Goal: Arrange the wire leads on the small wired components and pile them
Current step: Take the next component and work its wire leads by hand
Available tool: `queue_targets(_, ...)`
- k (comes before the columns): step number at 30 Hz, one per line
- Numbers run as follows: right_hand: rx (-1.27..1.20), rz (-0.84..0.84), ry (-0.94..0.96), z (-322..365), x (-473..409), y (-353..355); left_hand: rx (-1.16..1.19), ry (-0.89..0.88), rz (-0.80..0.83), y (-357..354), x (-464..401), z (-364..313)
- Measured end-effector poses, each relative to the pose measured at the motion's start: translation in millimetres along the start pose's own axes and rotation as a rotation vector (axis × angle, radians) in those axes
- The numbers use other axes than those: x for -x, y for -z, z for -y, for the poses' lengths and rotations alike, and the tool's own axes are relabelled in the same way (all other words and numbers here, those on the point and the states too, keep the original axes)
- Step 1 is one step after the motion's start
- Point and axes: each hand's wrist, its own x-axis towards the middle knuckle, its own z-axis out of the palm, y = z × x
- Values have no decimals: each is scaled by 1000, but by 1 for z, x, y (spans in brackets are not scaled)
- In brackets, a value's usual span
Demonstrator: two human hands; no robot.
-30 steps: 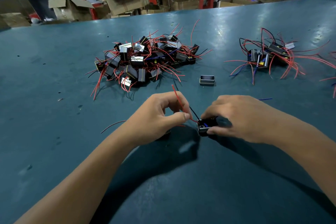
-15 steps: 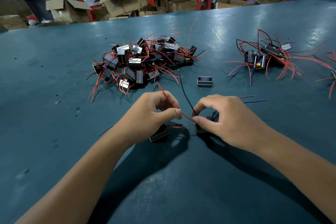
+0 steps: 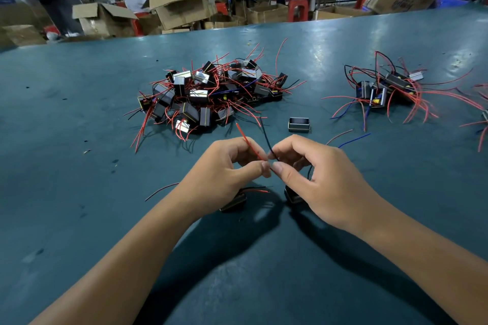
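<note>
Rising from between the 2 hands, the thin red wire lead (image 3: pixel 249 143) slants up and to the far left, and the thin black wire lead (image 3: pixel 266 137) stands just right of it, leaning the same way. Both long axes run near-to-far, toward the large pile of small black wired components with red leads (image 3: pixel 211 95). The leads appear to belong to the small black box-shaped component (image 3: pixel 291 196) lying on the table under the right hand (image 3: pixel 319 182), directly below the grip; the join itself is hidden by the fingers.

Grip: the left hand (image 3: pixel 224 174) pinches the red lead between thumb and forefinger, remaining fingers curled. The right hand pinches the black lead the same way. The 2 thumb tips are nearly touching, so both hands are equally near the work.

A 2nd black component (image 3: pixel 233 202) lies under the left wrist, its short leads pointing right. Judged next need: draw the 2 leads together, then carry the piece to the pile, far and slightly left.

Further out on the dark teal table surface (image 3: pixel 79 140): 1 open black rectangular frame (image 3: pixel 299 124), and a smaller cluster of wired components (image 3: pixel 383 90) far right.
</note>
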Motion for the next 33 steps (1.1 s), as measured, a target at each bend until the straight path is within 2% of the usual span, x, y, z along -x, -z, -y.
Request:
queue_targets(3,-82,-12,28,3,0,1,-17,20,-24,-2,0,1)
queue_targets(8,-183,-10,47,11,-1,-5,-51,-48,-25,-8,2,-5)
queue_targets(17,-76,-148,53,20,-4,-10,-87,-115,4,-17,4,-9)
queue_targets(22,-22,-129,101,20,-3,-6,-112,-103,-62,-11,5,-10)
queue_targets(26,-79,-109,75,16,-1,-2,-138,-219,-191,13,4,-14)
queue_targets(33,-108,-81,63,15,3,-2,-131,-308,-129,17,7,-17)
